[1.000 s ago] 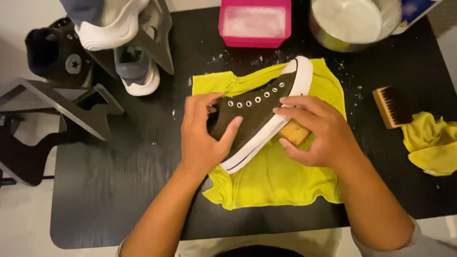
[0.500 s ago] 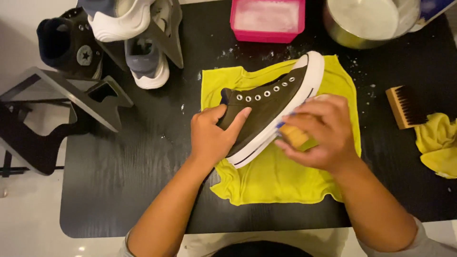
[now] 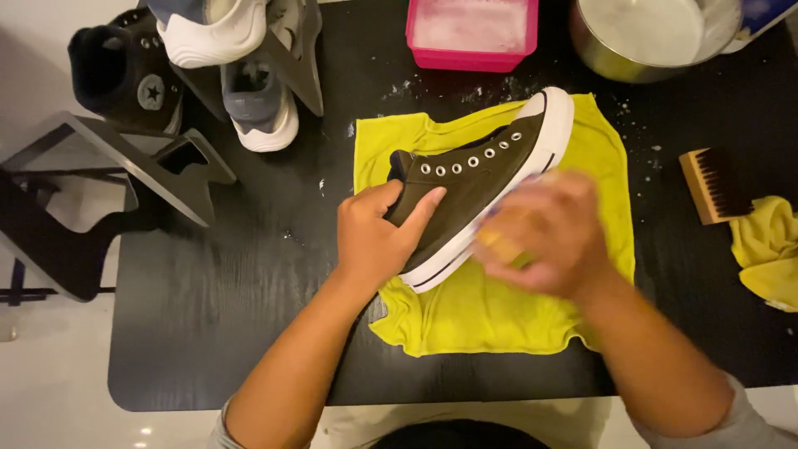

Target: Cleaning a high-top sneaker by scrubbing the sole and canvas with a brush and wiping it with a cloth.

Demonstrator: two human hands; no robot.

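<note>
Hands first, since they're closest to you: your left hand is clamped down over the heel end of the dark high-top sneaker, fingers wrapped over the collar, grip pinching it so it doesn't skid around. Your right hand is blurred, pressed against the white rubber sidewall with something tan or yellowish under the fingers, maybe a sponge or small brush, honestly can't tell which. That grip looks curled tight around it.

Sneaker sits on its side, toe pointing up and to the right, on a yellow-green cloth spread flat on the black counter, probably there to catch drips and keep the shoe off the wood.

Further out on the right there's a wooden brush just beside a crumpled yellow rag. White specks of suds dot the counter past the toe. Along the far edge: a pink rectangular tub with foamy stuff in it, and a round metal bowl. Far left, more shoes: a black high-top, a white sneaker and a grey one, near dark angular stands.
</note>
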